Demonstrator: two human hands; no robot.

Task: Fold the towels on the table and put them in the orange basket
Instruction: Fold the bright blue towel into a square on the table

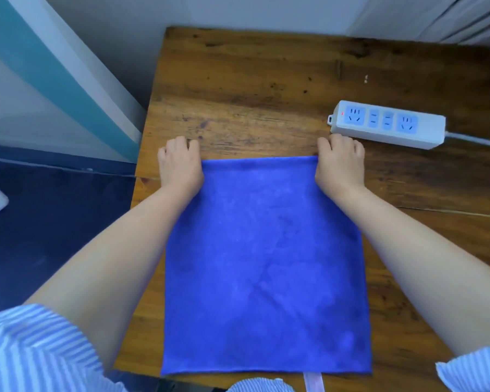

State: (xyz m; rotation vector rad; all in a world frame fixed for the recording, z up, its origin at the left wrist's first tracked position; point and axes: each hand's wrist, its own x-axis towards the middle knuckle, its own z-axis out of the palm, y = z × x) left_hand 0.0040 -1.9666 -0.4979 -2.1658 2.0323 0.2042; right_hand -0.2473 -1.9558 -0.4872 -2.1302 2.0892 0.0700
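Wooden table [266, 80] beside white wall [181, 12], dark-blue floor [54, 236].

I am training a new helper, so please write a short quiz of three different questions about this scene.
1. True or false: the blue towel lies flat on the wooden table.
2. What does each hand grip? A) the far corners of the towel B) the power strip C) nothing
3. Fill in: the power strip lies just beyond the ___ hand.

Key: 1 true. 2 A: left hand and right hand grip the corners. 3 right.

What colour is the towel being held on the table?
Solid bright blue towel, seen in the head view, the only one.
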